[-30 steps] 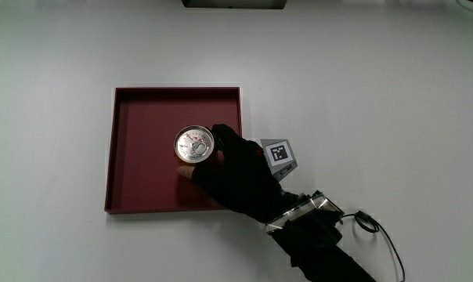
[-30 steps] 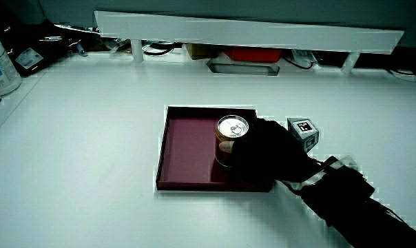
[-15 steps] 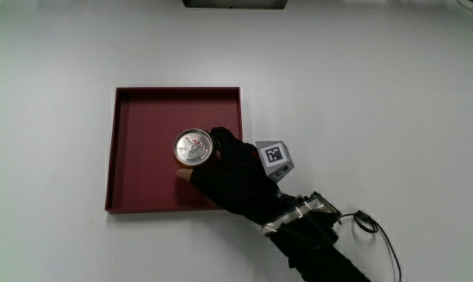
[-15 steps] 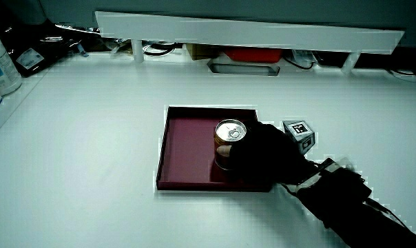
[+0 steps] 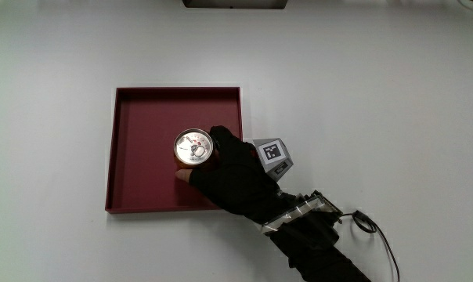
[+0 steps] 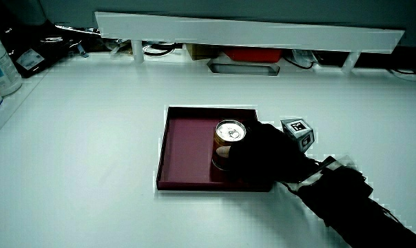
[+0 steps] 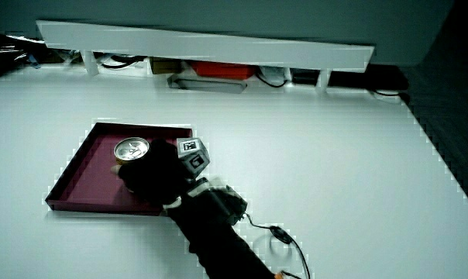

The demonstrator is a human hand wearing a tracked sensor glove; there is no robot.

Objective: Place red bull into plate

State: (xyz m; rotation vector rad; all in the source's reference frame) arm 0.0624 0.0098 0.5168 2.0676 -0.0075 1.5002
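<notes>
1. The red bull can (image 5: 193,147) stands upright inside the plate (image 5: 142,172), a square dark red tray with a low raised rim, lying on the white table (image 5: 377,94).
2. Seen from above, the can sits about midway between the plate's rim edge nearest the person and the one farthest from the person, and closer to the rim edge where the hand reaches in.
3. The hand (image 5: 236,176) is beside the can, its black glove lying over the plate's rim, and its grip is closed around the can's side: one finger curls round the side farther from the person, and the thumb (image 5: 191,175) presses the side nearer the person.
4. In both side views the can's silver top with its pull tab faces up (image 6: 230,130) (image 7: 131,148), and the gloved hand (image 6: 263,157) (image 7: 150,177) hides much of the can's body.
5. The can's base looks to be resting on the plate floor, though the glove covers the lower part and contact there cannot be confirmed.
6. The small patterned cube (image 5: 273,155) on the back of the hand sits just outside the plate's rim, over the table.
7. The forearm (image 5: 319,243) runs from the hand toward the person, with a thin black cable (image 5: 381,239) lying on the table beside it.
8. In a side view a low white partition (image 6: 249,31) stands at the table's edge farthest from the person.
</notes>
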